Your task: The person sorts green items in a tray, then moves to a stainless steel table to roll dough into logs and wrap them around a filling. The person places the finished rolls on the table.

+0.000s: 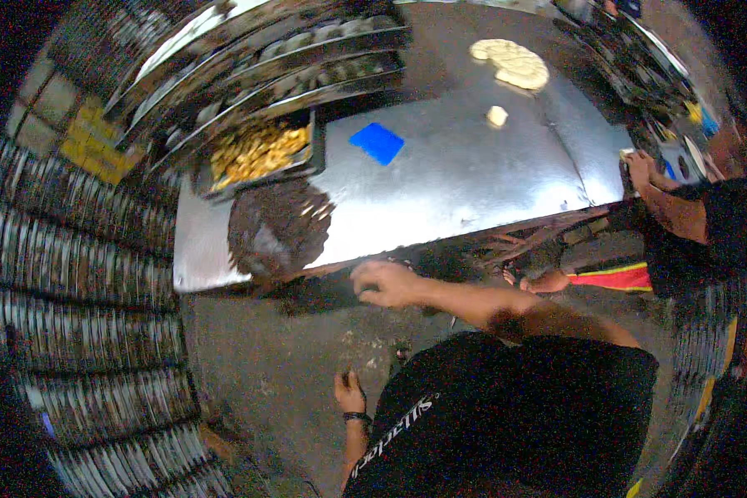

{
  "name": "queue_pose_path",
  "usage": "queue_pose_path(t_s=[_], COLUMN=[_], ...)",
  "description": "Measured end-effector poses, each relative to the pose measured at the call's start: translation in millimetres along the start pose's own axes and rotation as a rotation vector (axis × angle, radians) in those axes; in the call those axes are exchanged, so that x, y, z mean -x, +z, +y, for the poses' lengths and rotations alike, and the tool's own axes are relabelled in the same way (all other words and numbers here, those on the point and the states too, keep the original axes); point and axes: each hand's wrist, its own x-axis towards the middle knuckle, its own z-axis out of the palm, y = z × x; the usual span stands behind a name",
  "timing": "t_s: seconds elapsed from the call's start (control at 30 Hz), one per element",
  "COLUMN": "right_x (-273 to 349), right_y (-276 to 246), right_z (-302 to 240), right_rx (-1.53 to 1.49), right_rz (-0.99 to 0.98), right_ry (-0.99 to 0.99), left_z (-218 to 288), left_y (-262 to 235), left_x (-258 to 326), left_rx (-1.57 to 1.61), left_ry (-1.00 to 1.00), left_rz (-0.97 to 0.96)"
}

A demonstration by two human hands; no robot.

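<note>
My right hand (383,284) is held with curled fingers at the near edge of the metal-topped table (440,183). Whatever may be inside those fingers is hidden. Lower down, beside my body, my left hand (349,392) hangs over the floor with its fingers apart and nothing seen in them; a dark band circles its wrist. Nearest to the right hand on the tabletop is a dark brown patch (257,236) with pale marks on it. Behind that stands a metal tray (314,149) of golden-brown chunks (253,158). A flat blue rectangular piece (377,143) lies farther right.
A flattened mass of pale dough (515,65) and a small dough lump (496,116) lie toward the far end. Racks of trays (307,62) stand behind, and tall stacks of trays (100,332) at left. Another person's hand (639,170) touches the table's right end.
</note>
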Motion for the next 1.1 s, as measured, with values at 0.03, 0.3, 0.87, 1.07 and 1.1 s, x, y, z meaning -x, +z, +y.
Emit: queue_pose_path(t_s=[0.03,0.3,0.87,1.07,1.1], right_x=[5.6,71.4,38.8,-3.7,-11.0], right_y=[-33.7,-216.7,-384.6,-357.5,-339.6], right_z=[2.6,148.4,314.8,237.9,228.3], right_rx=[-0.044,0.211,0.491,0.049,-0.289], right_rz=[0.101,0.507,-0.027,0.334,0.435], right_ry=[0.1,0.594,0.679,0.491,0.491], left_z=[48.7,258.7,318.6,321.3,322.1], left_y=[1.6,94.9,185.6,178.5,180.3], left_x=[-15.9,-139.6,-172.4,-172.1,-178.3], left_rx=[0.034,0.561,-0.451,-0.368,-0.332], left_ry=[0.093,0.395,0.798,0.833,0.84], left_rz=[-0.002,-0.166,0.028,0.124,0.14])
